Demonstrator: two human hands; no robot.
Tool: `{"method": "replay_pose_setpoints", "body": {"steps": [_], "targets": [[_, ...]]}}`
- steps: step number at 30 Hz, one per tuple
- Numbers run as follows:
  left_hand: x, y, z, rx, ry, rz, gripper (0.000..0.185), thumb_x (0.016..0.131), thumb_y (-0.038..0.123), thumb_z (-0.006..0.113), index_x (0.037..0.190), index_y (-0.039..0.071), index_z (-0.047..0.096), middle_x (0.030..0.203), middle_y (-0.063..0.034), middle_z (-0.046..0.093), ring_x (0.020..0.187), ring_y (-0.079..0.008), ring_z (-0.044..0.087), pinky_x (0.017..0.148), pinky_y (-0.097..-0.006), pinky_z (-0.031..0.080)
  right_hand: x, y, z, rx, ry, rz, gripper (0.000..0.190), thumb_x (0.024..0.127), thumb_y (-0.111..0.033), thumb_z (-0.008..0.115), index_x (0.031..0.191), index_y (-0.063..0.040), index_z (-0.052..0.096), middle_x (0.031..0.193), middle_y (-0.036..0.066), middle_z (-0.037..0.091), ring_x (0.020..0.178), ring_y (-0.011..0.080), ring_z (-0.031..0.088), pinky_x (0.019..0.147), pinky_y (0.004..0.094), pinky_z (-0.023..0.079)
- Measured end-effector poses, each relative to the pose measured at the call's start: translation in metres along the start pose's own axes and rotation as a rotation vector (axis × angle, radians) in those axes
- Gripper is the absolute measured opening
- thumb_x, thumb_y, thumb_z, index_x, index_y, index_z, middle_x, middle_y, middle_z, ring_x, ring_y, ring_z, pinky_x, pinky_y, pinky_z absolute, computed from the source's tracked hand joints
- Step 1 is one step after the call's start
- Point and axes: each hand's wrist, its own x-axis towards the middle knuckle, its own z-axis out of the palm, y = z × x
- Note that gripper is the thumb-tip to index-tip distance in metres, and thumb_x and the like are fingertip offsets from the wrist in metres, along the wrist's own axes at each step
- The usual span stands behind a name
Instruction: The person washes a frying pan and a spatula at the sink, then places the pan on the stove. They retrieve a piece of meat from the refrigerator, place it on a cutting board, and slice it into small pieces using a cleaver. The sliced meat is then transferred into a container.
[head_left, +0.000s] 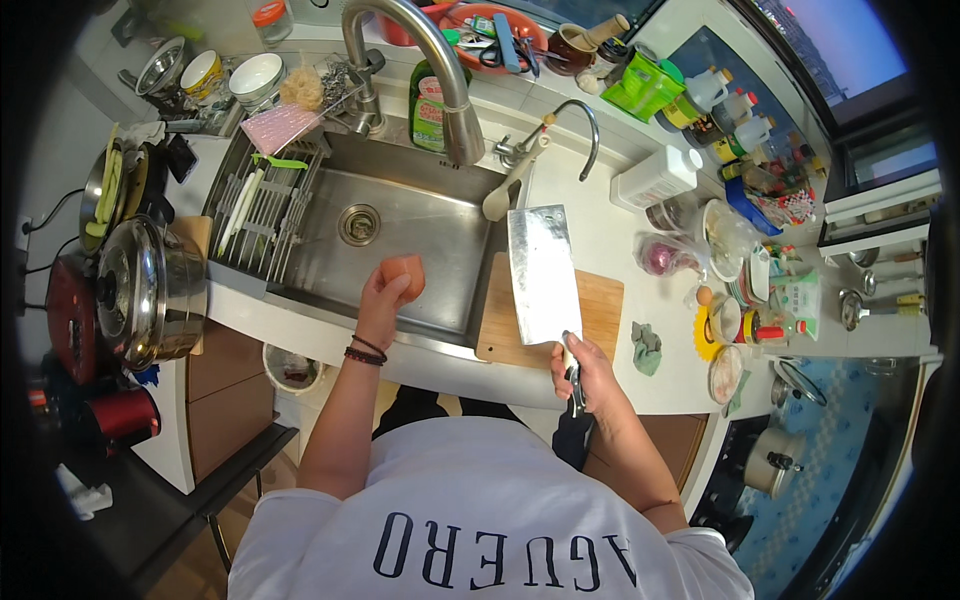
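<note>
My left hand (382, 304) grips an orange-red chunk of peeled carrot (405, 276) above the near part of the steel sink (420, 217). In my right hand (587, 367) is a cleaver (543, 274), held by its dark handle, its broad blade pointing away from me over a wooden cutting board (600, 315). The board lies partly over the sink's right edge. A rack (300, 202) across the sink's left side bears long pale green-white vegetables (241, 210) and a green-handled peeler (280, 162).
The large faucet (457, 97) arches over the sink, with a smaller one (589, 135) at its right. A lidded steel pot (154, 292) stands left. A green cloth (646, 351) lies right of the board, near bowls, an egg (704, 295) and a white jug (656, 180).
</note>
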Motion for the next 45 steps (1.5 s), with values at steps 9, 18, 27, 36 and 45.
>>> {"method": "replay_pose_setpoints", "body": {"steps": [9, 18, 27, 36, 45], "targets": [[-0.008, -0.011, 0.036, 0.299, -0.179, -0.135, 0.037, 0.082, 0.016, 0.068, 0.116, 0.003, 0.058, 0.109, -0.0033, 0.061, 0.099, -0.0115, 0.057, 0.088, -0.0292, 0.048, -0.024, 0.008, -0.012, -0.036, -0.013, -0.052, 0.025, 0.098, -0.029, 0.049, 0.093, -0.005, 0.052, 0.064, 0.006, 0.051, 0.043, 0.0160, 0.047, 0.041, 0.0290, 0.037], [-0.008, -0.074, 0.128, 0.667, -0.430, -0.132, 0.049, 0.073, 0.026, 0.080, 0.107, -0.002, 0.059, 0.101, -0.0054, 0.064, 0.089, -0.0144, 0.061, 0.079, -0.0301, 0.051, -0.038, 0.024, -0.053, -0.127, 0.213, -0.170, 0.016, 0.097, -0.020, 0.050, 0.090, -0.007, 0.049, 0.059, 0.005, 0.051, 0.042, 0.0143, 0.047, 0.040, 0.0269, 0.038], [-0.006, -0.130, 0.160, 1.075, -0.183, -0.012, 0.055, 0.065, 0.037, 0.083, 0.089, -0.005, 0.058, 0.083, -0.0126, 0.065, 0.076, -0.0198, 0.063, 0.068, -0.0338, 0.051, -0.033, 0.048, -0.076, -0.350, 0.409, -0.237, 0.018, 0.095, -0.019, 0.055, 0.108, -0.007, 0.055, 0.058, -0.001, 0.047, 0.043, 0.0074, 0.044, 0.040, 0.0238, 0.038], [0.003, -0.143, 0.141, 0.908, -0.206, -0.036, 0.034, 0.069, 0.025, 0.072, 0.072, -0.006, 0.059, 0.066, -0.0146, 0.062, 0.064, -0.0231, 0.063, 0.062, -0.0367, 0.050, -0.027, 0.058, -0.056, -0.748, 0.443, -0.455, 0.037, 0.096, -0.018, 0.054, 0.130, -0.005, 0.049, 0.067, 0.002, 0.054, 0.052, 0.0106, 0.051, 0.051, 0.0266, 0.044], [-0.013, -0.098, 0.177, 0.936, -0.251, -0.156, 0.022, 0.074, 0.019, 0.064, 0.076, -0.003, 0.066, 0.066, -0.0080, 0.068, 0.063, -0.0171, 0.066, 0.063, -0.0299, 0.051, -0.035, 0.049, -0.027, -0.973, 0.486, -0.356, 0.040, 0.091, -0.022, 0.057, 0.127, -0.005, 0.050, 0.072, 0.024, 0.062, 0.067, 0.0422, 0.062, 0.060, 0.0464, 0.048]]}}
